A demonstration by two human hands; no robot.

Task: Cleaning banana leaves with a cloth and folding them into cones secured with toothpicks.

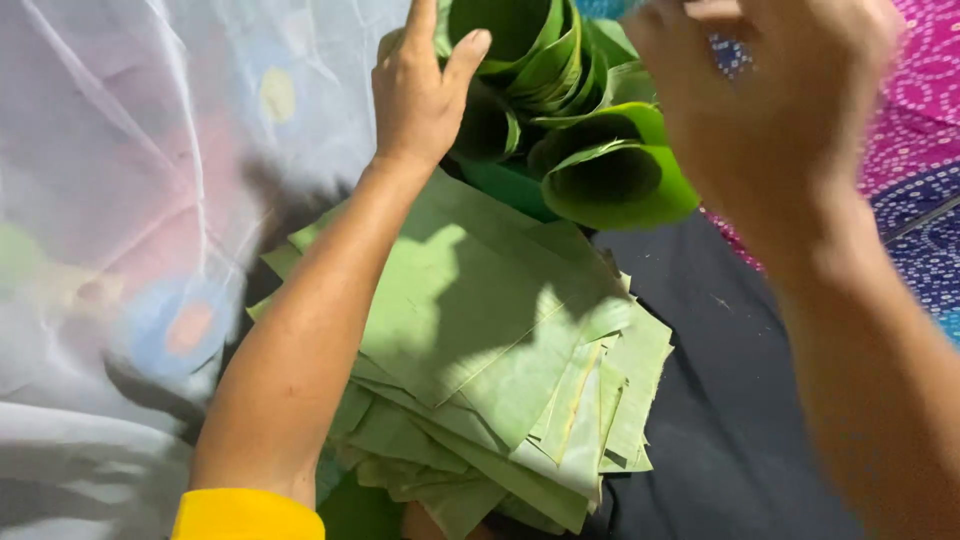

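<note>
Left hand [425,90] is reaching up to 12 o'clock, fingers spread and pressing against the side of the rolled leaf cones [560,110], a nested bunch of bright green cones standing at top centre; grip is loose, touching rather than clenching, thumb lying on a cone rim. Right hand [770,100] is hovering at 1 to 2 o'clock, blurred; it is overlapping the cone bunch edge, and whether it is holding anything I cannot tell. Stack of cut leaf sheets [490,370], paler green, is lying fanned at centre to 6 o'clock, on a dark cloth [730,400] spreading toward 4 o'clock. White sheer fabric [120,250] is covering the whole 9 o'clock side; pink and blue patterned cloth [930,140] is sitting at 3 o'clock. Yellow sleeve [245,515] is showing at 7 o'clock. Judging the step: steadying the bunch well means keeping the left palm flat on the outer cones, not squeezing, since rolled leaves likely crush or unroll easily. Edges: sheet corners are sticking out ragged at 5 o'clock, easy to snag with a forearm. Open room is lying on the dark cloth at 4 o'clock; the left forearm is crossing over the sheet stack, so that side is tight.
</note>
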